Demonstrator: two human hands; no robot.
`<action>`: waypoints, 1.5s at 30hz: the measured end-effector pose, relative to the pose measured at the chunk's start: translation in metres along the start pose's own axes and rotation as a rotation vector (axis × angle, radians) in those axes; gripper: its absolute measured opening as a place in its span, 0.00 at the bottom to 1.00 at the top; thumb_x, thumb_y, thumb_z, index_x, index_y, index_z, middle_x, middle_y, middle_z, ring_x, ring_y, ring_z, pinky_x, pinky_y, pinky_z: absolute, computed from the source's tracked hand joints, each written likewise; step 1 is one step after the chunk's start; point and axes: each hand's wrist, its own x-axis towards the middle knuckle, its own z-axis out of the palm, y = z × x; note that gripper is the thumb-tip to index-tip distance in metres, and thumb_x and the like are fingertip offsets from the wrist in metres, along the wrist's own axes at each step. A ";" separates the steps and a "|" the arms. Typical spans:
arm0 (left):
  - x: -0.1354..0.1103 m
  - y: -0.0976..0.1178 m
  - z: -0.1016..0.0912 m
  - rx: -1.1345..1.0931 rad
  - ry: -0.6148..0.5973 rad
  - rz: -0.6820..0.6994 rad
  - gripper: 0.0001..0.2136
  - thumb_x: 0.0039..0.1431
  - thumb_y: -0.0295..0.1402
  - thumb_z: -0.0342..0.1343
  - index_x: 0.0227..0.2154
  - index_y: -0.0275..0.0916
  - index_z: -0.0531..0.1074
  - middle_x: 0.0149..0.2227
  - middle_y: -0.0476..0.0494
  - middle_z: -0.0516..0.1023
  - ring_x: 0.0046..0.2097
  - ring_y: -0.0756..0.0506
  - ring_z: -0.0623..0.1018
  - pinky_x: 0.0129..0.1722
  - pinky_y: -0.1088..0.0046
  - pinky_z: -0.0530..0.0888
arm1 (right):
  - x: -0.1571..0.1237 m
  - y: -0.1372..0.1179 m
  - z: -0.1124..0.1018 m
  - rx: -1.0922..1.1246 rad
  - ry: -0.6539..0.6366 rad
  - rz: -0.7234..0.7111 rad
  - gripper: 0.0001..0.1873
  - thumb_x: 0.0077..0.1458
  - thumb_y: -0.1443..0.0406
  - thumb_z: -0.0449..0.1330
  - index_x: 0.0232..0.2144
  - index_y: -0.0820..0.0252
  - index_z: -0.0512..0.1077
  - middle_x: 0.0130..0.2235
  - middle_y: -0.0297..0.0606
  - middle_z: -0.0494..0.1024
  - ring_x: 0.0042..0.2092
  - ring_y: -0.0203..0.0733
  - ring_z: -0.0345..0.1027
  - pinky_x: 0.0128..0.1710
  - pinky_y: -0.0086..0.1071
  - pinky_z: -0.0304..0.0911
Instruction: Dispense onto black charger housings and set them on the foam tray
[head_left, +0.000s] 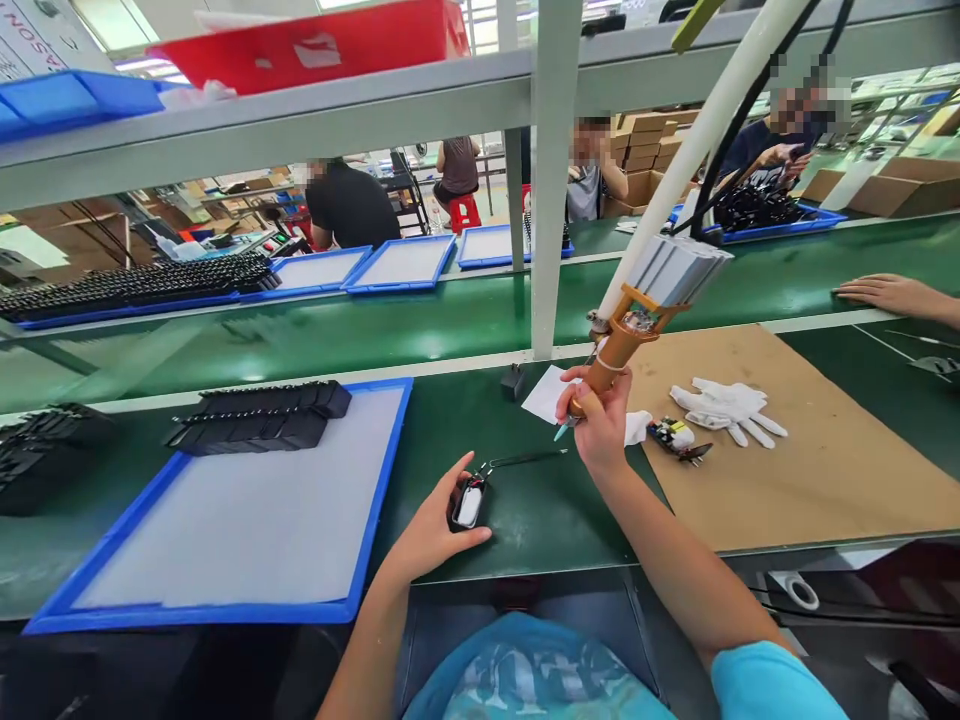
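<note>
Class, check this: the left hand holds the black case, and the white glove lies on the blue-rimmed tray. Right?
Not quite: the head view shows the white glove lying on the brown board. The left hand does hold the black case.

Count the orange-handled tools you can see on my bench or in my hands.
1: the orange-handled tool is in your right hand, whose fingers cover part of the handle. No other shows, though one could be hidden.

Left hand (433, 530) holds black casing (469, 506) — right hand (602, 420) grips orange tool (616, 352).
</note>
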 end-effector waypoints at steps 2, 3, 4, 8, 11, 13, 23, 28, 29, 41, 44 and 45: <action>0.001 0.002 0.002 -0.015 -0.032 0.061 0.35 0.51 0.41 0.63 0.61 0.49 0.56 0.57 0.42 0.67 0.55 0.41 0.70 0.55 0.63 0.68 | -0.001 -0.004 0.004 0.014 -0.010 0.022 0.16 0.55 0.61 0.59 0.43 0.48 0.56 0.35 0.28 0.72 0.21 0.30 0.66 0.16 0.25 0.59; 0.001 0.003 0.004 -0.022 -0.024 0.080 0.33 0.51 0.40 0.63 0.59 0.48 0.59 0.56 0.42 0.67 0.54 0.41 0.70 0.54 0.63 0.68 | -0.003 -0.006 0.006 0.018 -0.015 0.034 0.16 0.55 0.60 0.59 0.43 0.49 0.57 0.35 0.29 0.72 0.21 0.30 0.65 0.16 0.25 0.58; 0.001 0.003 0.006 -0.028 0.001 0.089 0.31 0.51 0.38 0.64 0.58 0.47 0.61 0.57 0.42 0.67 0.53 0.41 0.71 0.53 0.64 0.69 | -0.004 -0.008 0.009 0.022 -0.023 0.049 0.15 0.55 0.59 0.59 0.43 0.49 0.58 0.35 0.29 0.72 0.21 0.30 0.65 0.15 0.25 0.57; -0.004 -0.002 0.017 -0.051 0.159 0.094 0.29 0.51 0.34 0.62 0.56 0.47 0.61 0.60 0.41 0.63 0.48 0.44 0.73 0.47 0.66 0.72 | -0.014 -0.014 0.026 0.057 -0.084 0.111 0.16 0.55 0.59 0.59 0.45 0.50 0.61 0.37 0.31 0.71 0.21 0.29 0.64 0.15 0.24 0.56; -0.008 -0.007 0.026 -0.045 0.215 0.082 0.27 0.52 0.33 0.60 0.56 0.45 0.61 0.54 0.42 0.71 0.49 0.43 0.74 0.49 0.65 0.71 | -0.024 -0.016 0.041 0.095 -0.116 0.133 0.19 0.54 0.58 0.59 0.48 0.50 0.61 0.37 0.31 0.70 0.21 0.28 0.63 0.13 0.24 0.55; -0.008 -0.009 0.032 -0.027 0.260 0.056 0.23 0.53 0.34 0.59 0.53 0.43 0.63 0.50 0.43 0.74 0.49 0.43 0.75 0.49 0.64 0.71 | -0.030 -0.016 0.051 0.119 -0.133 0.132 0.21 0.54 0.56 0.59 0.48 0.49 0.61 0.37 0.32 0.70 0.20 0.28 0.63 0.12 0.24 0.54; -0.011 0.003 0.043 0.096 0.451 0.060 0.17 0.58 0.40 0.57 0.48 0.43 0.64 0.45 0.42 0.78 0.43 0.42 0.80 0.40 0.67 0.75 | -0.047 -0.019 0.078 0.238 -0.153 0.128 0.23 0.54 0.48 0.57 0.48 0.49 0.61 0.37 0.32 0.70 0.17 0.27 0.60 0.10 0.24 0.53; -0.014 0.013 0.038 0.100 0.493 0.158 0.15 0.55 0.39 0.59 0.45 0.43 0.67 0.41 0.45 0.79 0.39 0.46 0.79 0.37 0.72 0.74 | -0.049 -0.020 0.078 0.262 -0.167 0.115 0.21 0.56 0.49 0.55 0.48 0.50 0.61 0.37 0.32 0.71 0.17 0.27 0.60 0.10 0.24 0.53; -0.014 0.015 0.037 0.093 0.505 0.170 0.15 0.55 0.38 0.60 0.44 0.43 0.67 0.40 0.46 0.79 0.39 0.46 0.79 0.38 0.72 0.74 | -0.049 -0.020 0.077 0.259 -0.171 0.115 0.20 0.56 0.49 0.55 0.47 0.50 0.62 0.37 0.32 0.71 0.17 0.27 0.60 0.11 0.24 0.53; -0.017 0.022 0.036 0.028 0.507 0.153 0.15 0.53 0.38 0.60 0.42 0.42 0.68 0.38 0.46 0.79 0.38 0.46 0.79 0.36 0.73 0.74 | -0.052 -0.023 0.078 0.222 -0.158 0.109 0.16 0.57 0.49 0.53 0.42 0.49 0.62 0.38 0.31 0.71 0.18 0.27 0.60 0.11 0.24 0.53; -0.017 0.022 0.036 0.018 0.497 0.136 0.15 0.53 0.37 0.60 0.42 0.42 0.67 0.38 0.46 0.79 0.37 0.47 0.79 0.35 0.73 0.74 | -0.053 -0.023 0.079 0.200 -0.135 0.123 0.21 0.56 0.47 0.54 0.47 0.48 0.61 0.38 0.32 0.71 0.18 0.27 0.60 0.11 0.24 0.54; -0.017 0.022 0.036 0.014 0.493 0.131 0.15 0.53 0.37 0.60 0.42 0.42 0.67 0.38 0.46 0.79 0.37 0.47 0.79 0.35 0.72 0.74 | -0.053 -0.023 0.080 0.189 -0.129 0.129 0.22 0.55 0.47 0.54 0.48 0.48 0.60 0.38 0.32 0.70 0.17 0.27 0.59 0.11 0.25 0.54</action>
